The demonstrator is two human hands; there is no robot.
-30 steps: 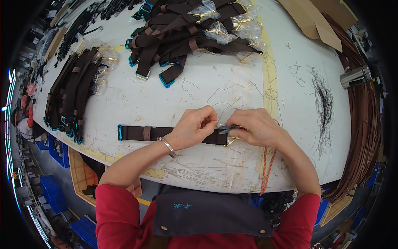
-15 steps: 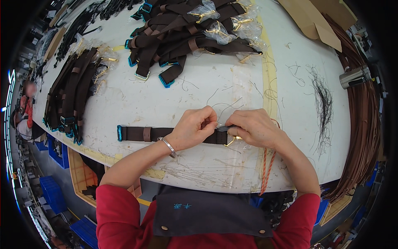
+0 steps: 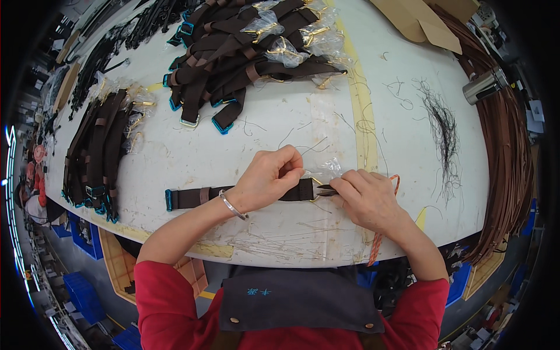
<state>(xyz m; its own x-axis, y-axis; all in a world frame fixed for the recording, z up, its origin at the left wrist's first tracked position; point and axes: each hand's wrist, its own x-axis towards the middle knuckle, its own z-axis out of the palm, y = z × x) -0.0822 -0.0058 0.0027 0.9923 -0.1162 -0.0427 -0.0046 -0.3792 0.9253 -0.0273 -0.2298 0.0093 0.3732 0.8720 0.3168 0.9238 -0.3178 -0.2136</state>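
A dark brown webbing strap (image 3: 185, 199) lies across the white table in front of me, with a blue-covered buckle (image 3: 169, 200) at its left end and a brown keeper loop (image 3: 205, 195) near it. Gold-coloured hardware and clear plastic wrap (image 3: 330, 167) show at its right end. My left hand (image 3: 269, 177) rests over the strap, thumb and forefinger pinched; anything between them is too small to make out. In my right hand (image 3: 368, 199) are dark thread snips (image 3: 326, 191), blades pointing left at the strap's end. An orange cord (image 3: 374, 251) hangs beneath that hand.
Similar straps lie in a large pile (image 3: 227, 58) at the back and a smaller bundle (image 3: 99, 146) on the left. Loose dark threads (image 3: 443, 128), a metal cylinder (image 3: 485, 86) and brown strips (image 3: 507, 169) are on the right. Cardboard (image 3: 414, 23) lies at the far right.
My right hand has moved slightly right and down, and the snips' blades now show. The strap's right end and plastic wrap are more exposed. My left hand stays pinched; the view has shifted slightly.
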